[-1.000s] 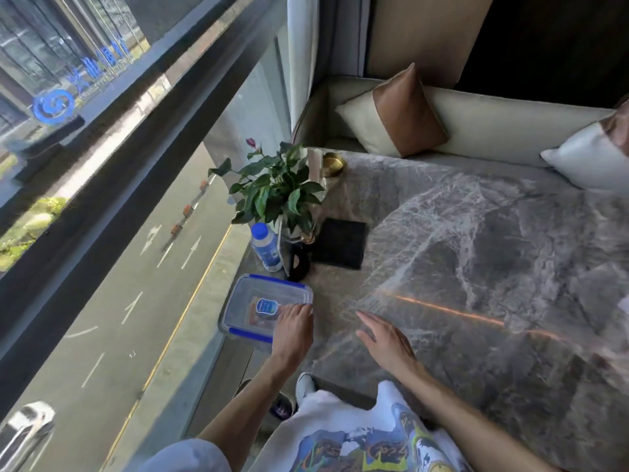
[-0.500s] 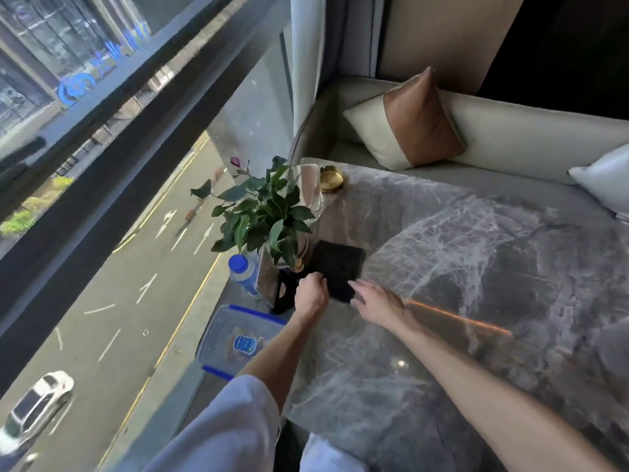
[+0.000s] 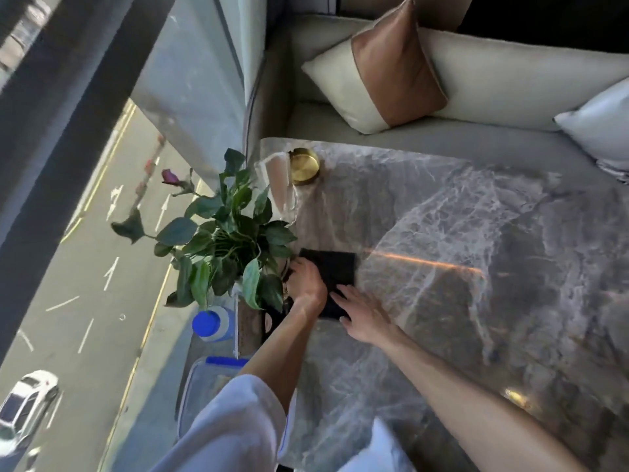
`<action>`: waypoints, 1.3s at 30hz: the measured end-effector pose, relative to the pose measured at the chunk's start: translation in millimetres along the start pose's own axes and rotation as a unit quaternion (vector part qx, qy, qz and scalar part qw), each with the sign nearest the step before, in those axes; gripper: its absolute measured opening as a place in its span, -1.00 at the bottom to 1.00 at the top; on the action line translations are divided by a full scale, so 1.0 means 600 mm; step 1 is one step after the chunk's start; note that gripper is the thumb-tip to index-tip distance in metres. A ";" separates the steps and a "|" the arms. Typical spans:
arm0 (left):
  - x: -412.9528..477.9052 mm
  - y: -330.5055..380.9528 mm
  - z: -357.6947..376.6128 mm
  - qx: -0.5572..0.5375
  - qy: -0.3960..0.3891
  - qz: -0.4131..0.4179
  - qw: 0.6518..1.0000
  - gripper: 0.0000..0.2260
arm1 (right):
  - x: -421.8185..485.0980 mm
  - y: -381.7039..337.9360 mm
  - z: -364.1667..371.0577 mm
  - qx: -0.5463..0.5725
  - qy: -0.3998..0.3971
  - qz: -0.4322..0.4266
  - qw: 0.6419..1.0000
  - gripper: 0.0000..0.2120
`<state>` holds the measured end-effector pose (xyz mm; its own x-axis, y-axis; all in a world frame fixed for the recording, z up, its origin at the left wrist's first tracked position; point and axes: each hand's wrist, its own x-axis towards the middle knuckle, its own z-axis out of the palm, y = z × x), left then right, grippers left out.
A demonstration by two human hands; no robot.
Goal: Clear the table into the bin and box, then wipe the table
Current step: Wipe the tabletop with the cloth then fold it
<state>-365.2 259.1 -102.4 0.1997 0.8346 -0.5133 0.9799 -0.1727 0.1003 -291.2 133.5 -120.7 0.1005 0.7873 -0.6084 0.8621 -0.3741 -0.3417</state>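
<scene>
Black cloth (image 3: pixel 335 274) under two hands on a grey marble surface (image 3: pixel 476 267).

Head view: one folded black cloth lies flat at the surface's 9 o'clock edge. The left hand (image 3: pixel 306 279) rests curled on the cloth's 9 o'clock side; whether it pinches the fabric I cannot tell. The right hand (image 3: pixel 362 313) lies open, fingers spread, on the cloth's 5 o'clock corner. One leafy plant (image 3: pixel 224 243) stands at 9 o'clock of the cloth, one blue-capped bottle (image 3: pixel 212 323) at 7 o'clock of it, and one clear, blue-clipped box (image 3: pixel 207 386) below that. One glass jug (image 3: pixel 280 189) and one gold dish (image 3: pixel 304 165) sit at 11 o'clock. Two cushions (image 3: pixel 384 66) rest on the sofa (image 3: pixel 493 83) at 12 o'clock.
</scene>
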 end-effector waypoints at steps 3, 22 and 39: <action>0.006 0.001 0.010 0.022 -0.006 -0.010 1.000 -0.68 | 0.000 0.008 -0.005 0.005 -0.015 -0.009 1.000 -0.44; -0.213 0.176 0.038 -0.002 -0.009 0.199 0.980 -0.74 | -0.106 0.110 -0.061 0.889 -0.025 0.067 0.453 -0.37; -0.755 0.774 0.364 0.062 -0.015 0.492 0.868 -0.68 | -0.690 0.773 0.037 0.930 0.250 0.097 0.252 -0.54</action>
<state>-1.5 -313.5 -9.2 0.9375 0.2378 -0.2540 0.3273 -0.8503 0.4120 55.8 -376.7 -43.3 0.5016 0.4559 -0.7352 -0.8601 0.3538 -0.3675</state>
